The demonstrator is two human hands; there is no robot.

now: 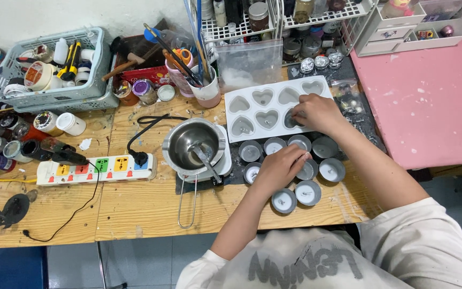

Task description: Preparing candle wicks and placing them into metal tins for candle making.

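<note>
My right hand (319, 111) pinches into a cavity of the white heart mould (274, 109) on the counter (135, 206); left hand (280, 167) rests curled over small tins (295, 160), grip unclear. Judging: placing wicks; next needs centring.

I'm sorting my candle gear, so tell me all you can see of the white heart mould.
The white heart mould is a rectangular tray, seemingly silicone, with two rows of heart-shaped cavities. It lies flat and slightly askew on the wooden bench, behind the round metal cups. The right hand reaches into a front-row cavity at its right end.
</note>
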